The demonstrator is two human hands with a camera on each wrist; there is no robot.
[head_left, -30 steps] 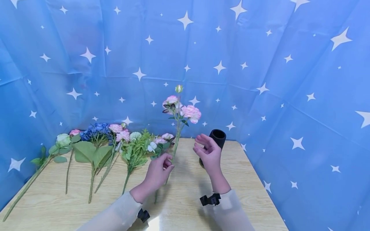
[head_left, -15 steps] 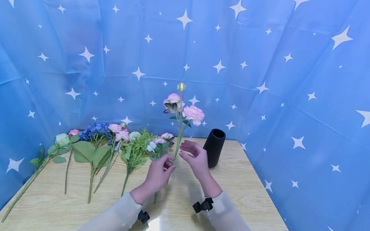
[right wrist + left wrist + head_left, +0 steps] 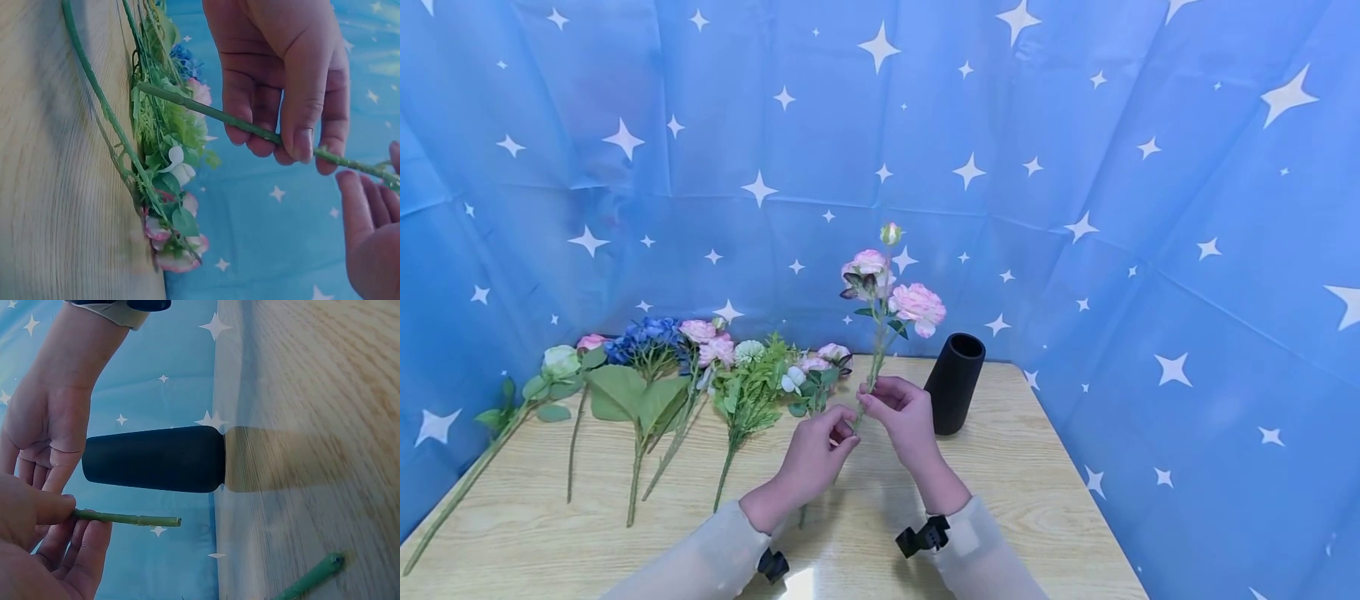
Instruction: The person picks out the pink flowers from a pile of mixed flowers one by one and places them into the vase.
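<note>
A three-headed stem of pink-and-white flowers (image 3: 917, 307), two blooms and a bud, stands tilted above the table. My left hand (image 3: 815, 450) pinches its green stem low down between thumb and fingers; the cut end (image 3: 159, 520) pokes out below. Just higher up, my right hand (image 3: 904, 417) has thumb and fingertips on the same stem, which passes between them in the right wrist view, where part of that hand (image 3: 378, 244) is cut off by the frame. Right behind the right hand stands a tapered black vase (image 3: 953, 387), upright, its mouth showing no flowers.
Several flower stems lie along the left of the wooden table (image 3: 1015, 517): a pale green rose (image 3: 561, 363), a blue hydrangea (image 3: 647, 340), pink blooms (image 3: 718, 350), leafy greenery (image 3: 752, 392). Another pink-and-white stem (image 3: 833, 354) lies behind the left hand. A blue star-patterned curtain (image 3: 1075, 167) surrounds the table.
My right hand has moved left from in front of the vase onto the stem. The blooms have shifted slightly right and down. My left hand keeps its pinch nearly in place.
</note>
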